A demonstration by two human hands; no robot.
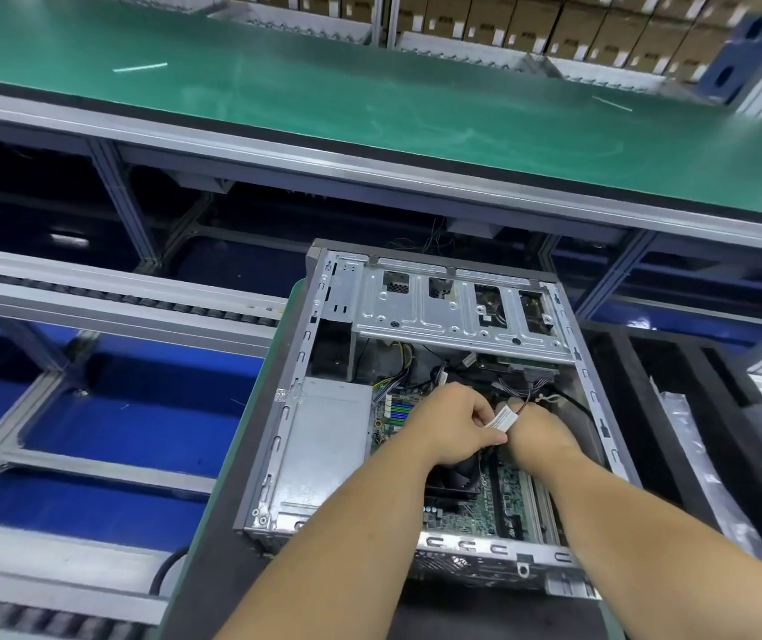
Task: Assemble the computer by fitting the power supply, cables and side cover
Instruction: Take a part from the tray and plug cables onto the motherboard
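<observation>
Case (593, 399) lies open on its side, cover off. PSU (328, 431) sits in case's left half, well left of both hands. Left hand (450, 420) over case middle, fingers curled, pinching white cable tag (501, 420). Right hand (538, 429) touches left, deeper in case, fingers hidden; grip cannot be told. Cables (515, 388) just beyond hands. Motherboard (480, 505) beneath forearms.

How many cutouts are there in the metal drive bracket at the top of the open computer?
4, in a row across the bracket: far left, next, third, far right. None seem hidden; the hands work lower down.
</observation>
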